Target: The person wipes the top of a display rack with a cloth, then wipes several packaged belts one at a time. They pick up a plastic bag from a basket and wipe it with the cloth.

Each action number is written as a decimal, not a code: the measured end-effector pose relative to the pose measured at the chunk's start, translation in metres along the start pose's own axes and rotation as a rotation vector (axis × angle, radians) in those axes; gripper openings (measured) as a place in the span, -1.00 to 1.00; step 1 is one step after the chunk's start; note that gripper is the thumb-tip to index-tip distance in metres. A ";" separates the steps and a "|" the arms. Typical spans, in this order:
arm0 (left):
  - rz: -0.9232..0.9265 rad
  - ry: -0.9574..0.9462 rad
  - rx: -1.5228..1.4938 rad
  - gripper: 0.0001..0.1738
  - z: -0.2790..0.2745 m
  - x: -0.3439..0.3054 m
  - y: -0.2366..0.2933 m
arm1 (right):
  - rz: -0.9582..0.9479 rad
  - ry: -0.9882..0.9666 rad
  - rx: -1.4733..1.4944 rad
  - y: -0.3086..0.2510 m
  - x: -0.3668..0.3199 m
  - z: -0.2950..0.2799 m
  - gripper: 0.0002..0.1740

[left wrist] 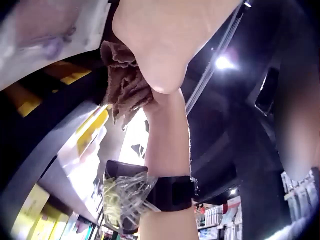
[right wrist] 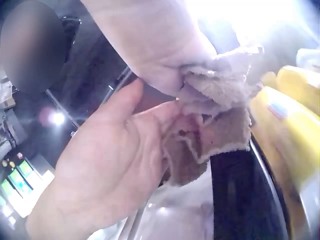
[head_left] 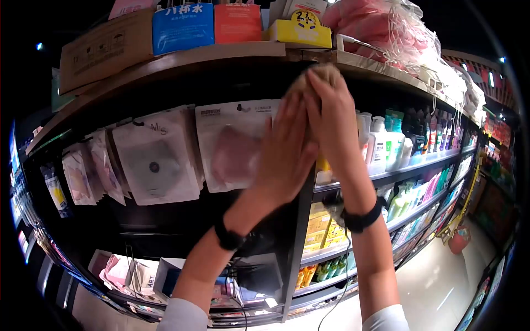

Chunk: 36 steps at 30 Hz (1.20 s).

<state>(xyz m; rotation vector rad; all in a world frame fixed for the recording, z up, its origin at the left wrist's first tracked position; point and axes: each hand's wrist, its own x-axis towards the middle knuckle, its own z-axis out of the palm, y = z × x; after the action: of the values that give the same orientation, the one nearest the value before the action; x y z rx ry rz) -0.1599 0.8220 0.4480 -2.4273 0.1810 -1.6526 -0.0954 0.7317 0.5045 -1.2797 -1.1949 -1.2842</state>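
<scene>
My right hand [head_left: 335, 113], raised just under the top shelf board, grips a crumpled brown cloth [right wrist: 222, 122]. Folds of the cloth hang out beyond the heel of that hand in the right wrist view. Close beside it, my left hand [head_left: 288, 150] is held up with its fingers extended, and its fingertips overlap the cloth. The palm of the left hand faces the right wrist camera. Behind the left hand hangs a clear-fronted packet with a pink item [head_left: 234, 154], partly covered by the fingers.
More hanging packets [head_left: 157, 157] line the left. A blue box [head_left: 183, 28], a red box [head_left: 237, 23] and pink bagged goods [head_left: 381, 27] stand on the top shelf [head_left: 221, 53]. Bottles [head_left: 378, 146] fill shelves at right; open bins [head_left: 165, 276] sit below.
</scene>
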 end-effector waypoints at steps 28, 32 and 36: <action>0.155 0.186 -0.416 -0.35 0.013 0.003 -0.016 | -0.084 -0.330 -0.109 -0.001 -0.010 -0.028 -0.49; 0.179 0.228 -0.514 -0.37 -0.003 0.040 -0.023 | 0.058 -0.331 -0.066 0.001 0.028 -0.022 -0.50; 0.136 0.193 -0.699 -0.36 0.002 0.023 -0.022 | -0.072 -0.311 -0.137 0.004 0.005 -0.025 -0.47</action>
<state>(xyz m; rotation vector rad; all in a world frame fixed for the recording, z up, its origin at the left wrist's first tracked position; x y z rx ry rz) -0.1497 0.8388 0.4736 -2.5991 1.0924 -1.9977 -0.0942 0.7064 0.5098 -1.5925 -1.3988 -1.2678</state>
